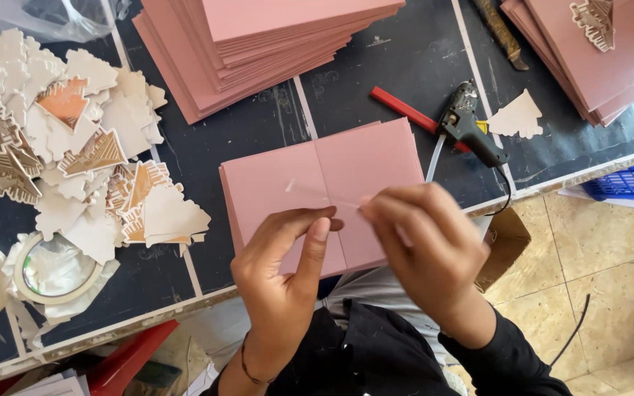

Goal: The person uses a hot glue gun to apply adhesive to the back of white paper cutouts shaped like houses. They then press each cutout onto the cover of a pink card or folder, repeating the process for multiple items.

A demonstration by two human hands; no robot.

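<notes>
An opened pink card (310, 180) lies flat on the dark worktable (258, 125), fold line running down its middle. Above its near edge my left hand (284, 275) and my right hand (427, 246) meet, fingertips pinched together on a thin clear strip of tape (332, 196) stretched between them. The strip is faint and partly blurred. A black glue gun (471, 132) rests just right of the card, beside a red bar (405, 110).
Tall stack of pink cards (258, 44) at the back, another stack (596, 51) far right with a tree cutout on top. Pile of white and gold tree-shaped cutouts (67, 139) on the left. Tape roll (56, 268) near the front left edge. Blue basket (632, 180) off the table's right.
</notes>
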